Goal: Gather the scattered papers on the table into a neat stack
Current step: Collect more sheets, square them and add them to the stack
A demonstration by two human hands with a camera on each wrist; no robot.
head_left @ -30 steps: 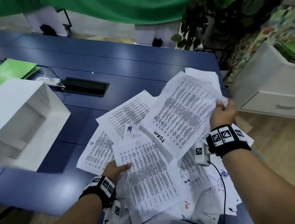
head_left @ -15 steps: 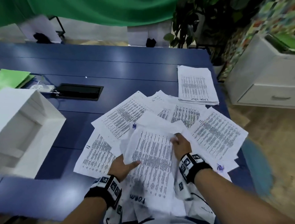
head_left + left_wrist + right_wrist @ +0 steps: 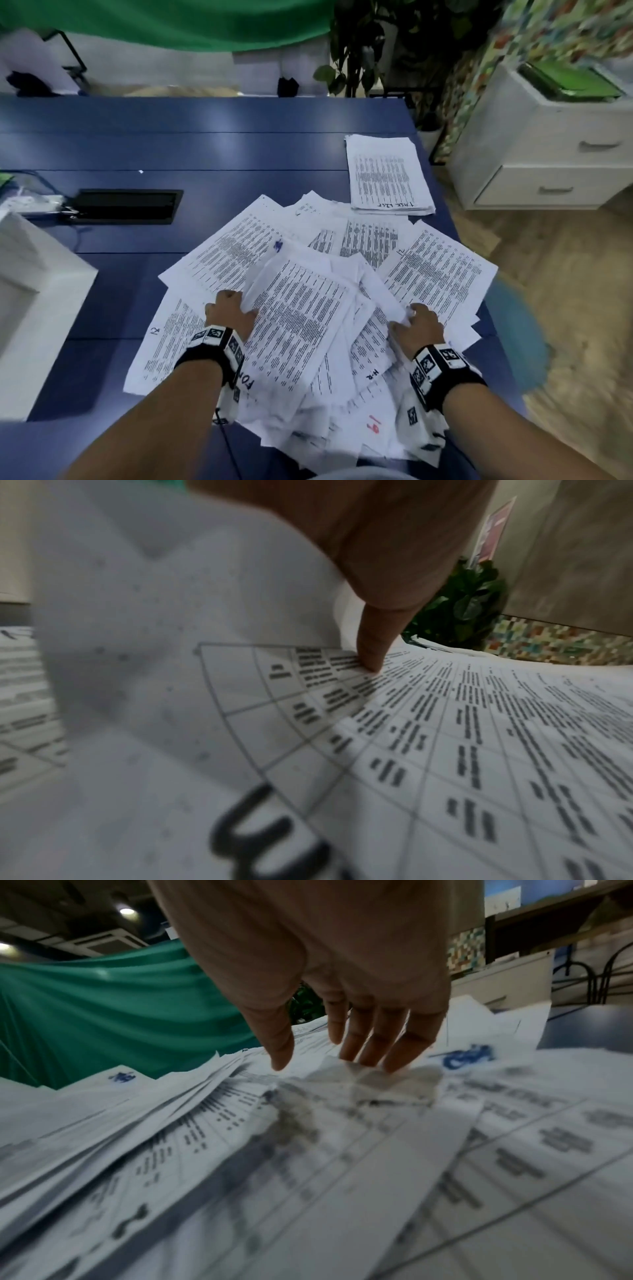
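Currently both hands are in the loose pile of papers [image 3: 342,298] at the near right part of the blue desk [image 3: 171,150]. Left hand [image 3: 230,313] grasps the left edge of the top printed sheet [image 3: 298,315]: thumb on top of the print, fingers hidden under the paper, sheet curled up around the hand in the left wrist view. Right hand [image 3: 418,325] sits on the right side of the pile, fingers [image 3: 373,1042] fairly straight and slack, tips touching a crumpled paper corner; nothing gripped there that I can see.

Pile is fanned out, sheets overlapping at all angles, some hanging over the near desk edge. A neat stack [image 3: 387,174] lies apart at the far right of the desk, just beyond the pile, handwriting on its near edge.

Around:
- black recessed cable hatch [image 3: 125,206] in the desk, left of the pile
- white box [image 3: 37,308] at the left desk edge, near the leftmost sheets
- white drawer cabinet [image 3: 548,150] off the right side, on the floor
- potted plant [image 3: 363,51] and green cloth [image 3: 164,24] behind the desk
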